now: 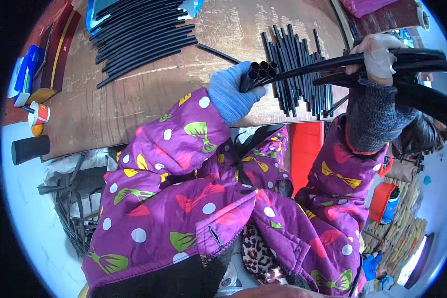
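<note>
My left hand (229,92), in a blue knit glove, is closed round a small bundle of short black tubes (246,82), their round open ends facing right. My right hand (375,59) wears a dark grey cuff and a worn whitish covering over the fingers. It grips several long black strips (422,55) that trail off to the right. One strip narrows toward the tube ends; whether it enters a tube or only touches it, I cannot tell. Behind the left hand lies a row of black tubes (298,69), and a larger row of black tubes (141,47) lies farther left.
A wooden table (79,111) spans the far side, its front edge close to my forearms. At its left stand a paper cup (38,114), a blue box (27,74) and a dark cylinder (31,149). Something red (305,149) is below the edge.
</note>
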The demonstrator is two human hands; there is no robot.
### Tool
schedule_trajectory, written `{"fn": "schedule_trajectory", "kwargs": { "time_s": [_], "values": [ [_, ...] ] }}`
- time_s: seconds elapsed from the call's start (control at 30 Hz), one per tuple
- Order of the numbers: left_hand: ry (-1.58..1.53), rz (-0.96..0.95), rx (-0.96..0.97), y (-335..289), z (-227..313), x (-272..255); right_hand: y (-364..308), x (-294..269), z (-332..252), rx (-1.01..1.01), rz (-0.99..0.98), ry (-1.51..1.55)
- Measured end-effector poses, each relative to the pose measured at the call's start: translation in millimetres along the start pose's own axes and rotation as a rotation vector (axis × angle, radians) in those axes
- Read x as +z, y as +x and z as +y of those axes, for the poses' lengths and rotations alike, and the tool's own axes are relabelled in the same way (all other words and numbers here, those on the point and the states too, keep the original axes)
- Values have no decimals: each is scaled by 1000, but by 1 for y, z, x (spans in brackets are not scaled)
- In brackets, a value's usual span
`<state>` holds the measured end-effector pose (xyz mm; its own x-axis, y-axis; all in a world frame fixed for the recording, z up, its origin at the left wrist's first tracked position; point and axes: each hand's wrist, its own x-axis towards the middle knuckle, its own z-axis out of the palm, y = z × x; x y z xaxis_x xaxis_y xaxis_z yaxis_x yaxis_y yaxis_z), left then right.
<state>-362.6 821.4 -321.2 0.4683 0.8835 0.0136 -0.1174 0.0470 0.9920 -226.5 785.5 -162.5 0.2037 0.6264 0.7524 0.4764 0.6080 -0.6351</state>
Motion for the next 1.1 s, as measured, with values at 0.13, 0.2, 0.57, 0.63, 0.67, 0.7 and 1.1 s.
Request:
{"fn": "schedule_trajectory", "kwargs": {
  "time_s": [0.13, 0.2, 0.57, 0.63, 0.67, 0.7, 1.1],
  "values": [
    [-31, -1, -8, 0, -6, 2, -1, 21, -35, 136, -141, 276],
    [-48, -6, 15, 0, -12, 3, -7, 12, -18, 233, 10, 15],
    [-77, 81, -71, 3, -5, 8, -38, 6, 28, 438, -447, -4],
    [-86, 73, -44, 3, -4, 10, -41, -4, 34, 427, -301, 61],
    [-95, 65, -18, 2, -4, 10, -41, -10, 36, 414, -156, 125],
    [-93, 74, -21, 2, -6, 9, -31, -12, 21, 417, -164, 183],
    [14, 80, 227, 2, -31, 4, -23, -2, 5, 688, -31, 325]
  ]
}}
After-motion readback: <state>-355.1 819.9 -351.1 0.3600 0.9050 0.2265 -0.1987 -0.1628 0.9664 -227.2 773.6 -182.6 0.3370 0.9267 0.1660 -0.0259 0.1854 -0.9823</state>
